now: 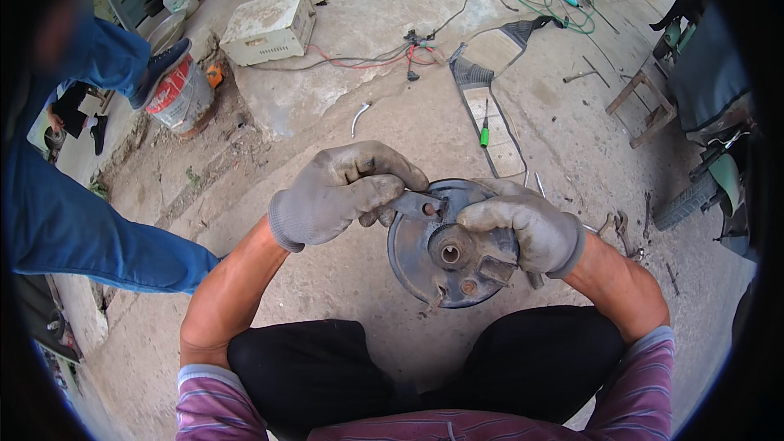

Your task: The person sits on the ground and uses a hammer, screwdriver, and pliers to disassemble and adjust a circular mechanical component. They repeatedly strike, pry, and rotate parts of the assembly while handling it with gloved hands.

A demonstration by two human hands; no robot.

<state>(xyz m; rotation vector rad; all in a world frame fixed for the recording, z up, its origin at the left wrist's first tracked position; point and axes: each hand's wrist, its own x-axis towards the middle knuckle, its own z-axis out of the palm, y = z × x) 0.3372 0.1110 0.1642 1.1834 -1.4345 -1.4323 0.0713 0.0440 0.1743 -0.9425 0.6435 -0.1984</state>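
Note:
Between my knees I hold up a round, dark metal brake drum plate with a raised hub hole at its centre. My right hand, in a grey work glove, grips its right side, with the thumb lying across the face near the hub. My left hand, gloved the same way, pinches a short flat metal lever at the plate's upper left. The lever's inner end meets a small post on the plate. Fingers of my right hand behind the plate are hidden.
A green-handled screwdriver lies on a long fabric strip ahead. Wrenches lie to the right, near a motorcycle wheel. A dusty white box, cables and a paint bucket stand beyond. Another person's jeans-clad leg is at left.

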